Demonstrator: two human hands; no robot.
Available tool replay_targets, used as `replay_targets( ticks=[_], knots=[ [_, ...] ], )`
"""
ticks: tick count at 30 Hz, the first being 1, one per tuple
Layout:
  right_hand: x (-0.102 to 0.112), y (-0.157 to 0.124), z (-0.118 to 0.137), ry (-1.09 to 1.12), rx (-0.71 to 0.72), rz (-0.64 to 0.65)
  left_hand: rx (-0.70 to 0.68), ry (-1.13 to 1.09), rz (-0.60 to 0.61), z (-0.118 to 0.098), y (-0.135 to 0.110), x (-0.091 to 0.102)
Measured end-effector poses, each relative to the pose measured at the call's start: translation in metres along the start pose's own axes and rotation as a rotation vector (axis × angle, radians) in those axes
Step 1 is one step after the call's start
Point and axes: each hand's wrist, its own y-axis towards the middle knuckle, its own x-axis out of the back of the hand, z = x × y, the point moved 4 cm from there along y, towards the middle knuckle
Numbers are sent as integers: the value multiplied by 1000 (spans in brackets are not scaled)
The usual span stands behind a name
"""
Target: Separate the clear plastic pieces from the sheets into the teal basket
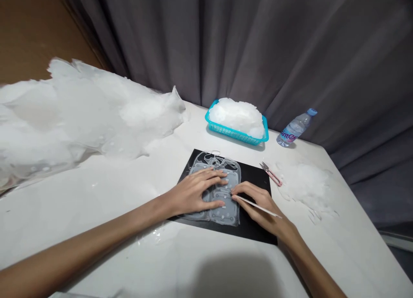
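A clear, translucent moulded sheet (226, 212) lies on a black mat (254, 181) near the middle of the white table (97, 212). My left hand (193, 192) rests flat on the sheet with its fingers stretched out. My right hand (258, 201) pinches a thin white stick (258, 206) like a pen, its tip touching the sheet beside my left fingertips.
A turquoise basket (237, 134) heaped with white translucent pieces stands behind the mat. A big pile of the same material (74, 117) fills the left. Small pink-handled snips (271, 174), loose clear scraps (306, 186) and a lying water bottle (295, 129) are at right. Grey curtain behind.
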Motion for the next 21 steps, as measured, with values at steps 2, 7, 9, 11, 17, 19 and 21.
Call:
replay_targets(
  ticks=[2, 7, 9, 11, 17, 19, 21],
  knots=[
    [-3, 2, 0, 2, 20, 3, 4, -8, -7, 0, 0, 0],
    [-9, 3, 0, -110, 109, 11, 5, -2, 2, 0, 0, -1],
    [-12, 2, -1, -193, 167, -13, 2, 7, 3, 0, 0, -1],
    [-16, 1, -1, -297, 245, -47, 2, 10, 0, 0, 0, -2],
    [-22, 3, -1, -480, 332, -94, 34, 6, 34, 2, 0, -6],
    [-24, 5, 1, -476, 337, -86, 52, -9, 59, 3, 0, -5],
    [-24, 9, 0, -432, 307, -120, 91, -25, 86, 4, 0, -4]
  ],
)
